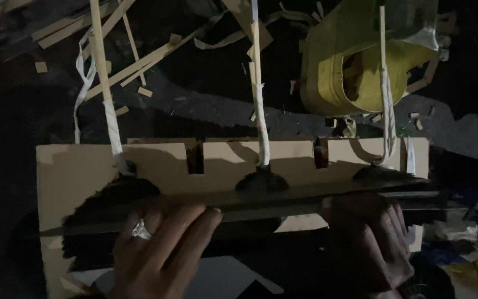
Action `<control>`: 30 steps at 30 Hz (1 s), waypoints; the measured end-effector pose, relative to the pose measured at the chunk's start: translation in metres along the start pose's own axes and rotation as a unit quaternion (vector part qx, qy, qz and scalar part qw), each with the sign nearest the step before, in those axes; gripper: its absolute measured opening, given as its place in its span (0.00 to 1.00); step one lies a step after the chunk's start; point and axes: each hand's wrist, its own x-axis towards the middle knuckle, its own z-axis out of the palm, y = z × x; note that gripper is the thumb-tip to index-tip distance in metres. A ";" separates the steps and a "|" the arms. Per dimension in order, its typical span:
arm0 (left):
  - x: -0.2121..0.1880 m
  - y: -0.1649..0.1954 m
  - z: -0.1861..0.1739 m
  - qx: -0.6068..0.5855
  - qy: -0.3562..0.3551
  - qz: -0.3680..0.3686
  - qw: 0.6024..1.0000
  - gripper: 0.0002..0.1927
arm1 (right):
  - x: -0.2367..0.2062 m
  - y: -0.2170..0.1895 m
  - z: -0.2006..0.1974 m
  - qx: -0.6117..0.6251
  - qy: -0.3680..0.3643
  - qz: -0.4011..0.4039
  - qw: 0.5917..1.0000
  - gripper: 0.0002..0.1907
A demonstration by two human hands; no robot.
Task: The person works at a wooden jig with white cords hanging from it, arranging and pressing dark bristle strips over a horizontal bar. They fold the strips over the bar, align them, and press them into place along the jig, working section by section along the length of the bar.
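Observation:
A flat brown cardboard piece with two slots in its upper edge lies across the middle of the head view. A long dark bar runs over it, with three white straps going up from it. My left hand, wearing a ring, rests with its fingers on the bar and the cardboard. My right hand is curled over the bar's right part, in deep shadow. Whether it grips the bar or only presses on it is hard to see.
The dark floor beyond is littered with pale cardboard strips. A yellow sack stands open at the upper right. Crumpled wrappers lie at the right edge. The light is very dim.

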 end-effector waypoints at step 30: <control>-0.001 0.006 0.016 0.040 0.055 0.034 0.997 0.10 | -0.009 -0.004 -0.010 0.006 0.003 -0.010 1.000 0.05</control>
